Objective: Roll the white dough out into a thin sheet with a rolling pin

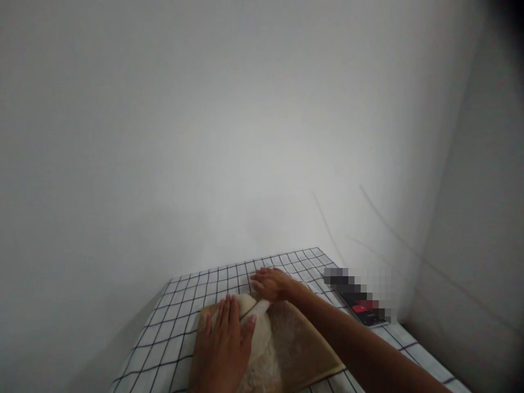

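Observation:
A pale, flattened piece of dough point(261, 334) lies on a brown board point(305, 344), with a fold or ridge toward its far end. My left hand point(227, 335) rests palm down on the dough's left side, its fingers stretched forward and the thumb apart. At the far end of the dough, my right hand point(273, 284) reaches across with fingers extended to the left and its heel against the dough. Neither hand is wrapped around anything. Part of the dough is hidden beneath the hands.
A white cloth with dark grid lines point(164, 325) covers the table under the board. To the right lies a dark, flat item with a red patch point(360, 309), partly pixelated. White walls point(245, 136) rise behind the table and at the right.

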A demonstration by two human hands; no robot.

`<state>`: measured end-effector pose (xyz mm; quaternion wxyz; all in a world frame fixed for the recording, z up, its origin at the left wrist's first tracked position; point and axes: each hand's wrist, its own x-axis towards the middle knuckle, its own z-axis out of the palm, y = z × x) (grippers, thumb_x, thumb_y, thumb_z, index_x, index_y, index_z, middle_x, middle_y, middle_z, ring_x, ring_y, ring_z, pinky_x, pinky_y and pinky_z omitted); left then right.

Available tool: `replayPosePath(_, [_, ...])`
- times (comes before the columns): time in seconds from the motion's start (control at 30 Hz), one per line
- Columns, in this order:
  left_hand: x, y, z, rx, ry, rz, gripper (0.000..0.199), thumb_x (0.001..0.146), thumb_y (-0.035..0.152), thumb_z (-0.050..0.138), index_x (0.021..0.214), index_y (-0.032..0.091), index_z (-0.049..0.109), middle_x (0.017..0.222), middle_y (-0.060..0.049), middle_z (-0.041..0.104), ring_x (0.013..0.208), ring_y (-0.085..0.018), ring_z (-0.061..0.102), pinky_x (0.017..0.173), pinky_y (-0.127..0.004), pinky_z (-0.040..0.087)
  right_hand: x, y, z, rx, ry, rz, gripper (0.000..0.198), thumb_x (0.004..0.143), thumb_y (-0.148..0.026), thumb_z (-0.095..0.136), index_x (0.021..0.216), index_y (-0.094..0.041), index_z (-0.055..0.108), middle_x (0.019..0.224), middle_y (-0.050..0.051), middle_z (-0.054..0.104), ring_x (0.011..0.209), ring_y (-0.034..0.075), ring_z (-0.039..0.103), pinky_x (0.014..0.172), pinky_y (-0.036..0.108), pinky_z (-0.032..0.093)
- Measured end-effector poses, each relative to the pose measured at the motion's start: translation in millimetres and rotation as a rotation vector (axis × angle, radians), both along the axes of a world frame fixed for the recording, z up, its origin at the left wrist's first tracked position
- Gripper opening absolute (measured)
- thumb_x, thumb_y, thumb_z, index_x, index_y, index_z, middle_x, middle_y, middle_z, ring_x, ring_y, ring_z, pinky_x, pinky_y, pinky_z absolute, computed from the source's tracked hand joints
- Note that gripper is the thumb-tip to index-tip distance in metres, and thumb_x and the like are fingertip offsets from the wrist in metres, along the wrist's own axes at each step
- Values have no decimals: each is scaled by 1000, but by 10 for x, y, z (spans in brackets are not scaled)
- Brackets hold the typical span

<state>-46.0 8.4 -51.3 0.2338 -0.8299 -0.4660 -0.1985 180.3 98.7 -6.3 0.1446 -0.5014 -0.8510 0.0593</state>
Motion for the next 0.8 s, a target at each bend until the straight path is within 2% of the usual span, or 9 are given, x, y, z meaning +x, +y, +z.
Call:
replayPosePath(0.17, [76,1,-71,35,-32,38,36,102,38,45,127,24,67,141,-15,65,135,-36,56,112,-64,41,-28,223,-15,-20,-20,126,44,101,-42,45,135,-23,67,142,10,66,133,26,58,112,40,45])
replayPosePath(0.3, [126,-15,-63,48,-51,91,51,103,45,43,140,14,58,145,-23,60,137,-39,54,110,-65,43,52,158,-109,-3,2,116,46,102,-38,42,141,-23,62,147,11,61,138,26,54,115,43,42])
replayPosePath(0.37, [101,-8,-32,28,-9,67,52,103,44,42,141,11,57,148,-24,57,139,-38,53,108,-60,48,111,38,-147,5,9,89,47,103,-36,39,144,-24,60,150,12,59,139,28,53,115,50,41])
replayPosePath(0.47, [54,-11,21,-6,44,4,44,103,35,43,140,19,60,148,-19,59,137,-36,55,105,-56,51,183,-218,-164,11,5,9,49,103,-36,37,147,-23,56,156,15,51,144,34,46,115,62,37])
replayPosePath(0.53, [48,-42,47,-17,29,0,46,103,39,42,142,19,59,148,-18,60,136,-34,57,106,-54,51,209,-418,-156,21,0,-55,50,103,-37,37,149,-24,54,159,15,47,147,35,43,115,66,34])
replayPosePath(0.67, [65,-169,54,-38,-40,20,62,102,51,39,148,12,52,152,-20,55,139,-34,54,111,-53,47,216,-839,-156,53,31,-109,52,106,-36,31,149,-18,52,156,16,51,146,31,44,119,57,33])
replayPosePath(0.8, [6,-306,-15,-20,-54,-58,67,100,55,43,154,14,45,156,-16,50,143,-33,50,116,-54,42,201,-1221,-222,66,52,-166,56,108,-42,27,155,-17,45,159,15,47,149,32,39,122,55,32])
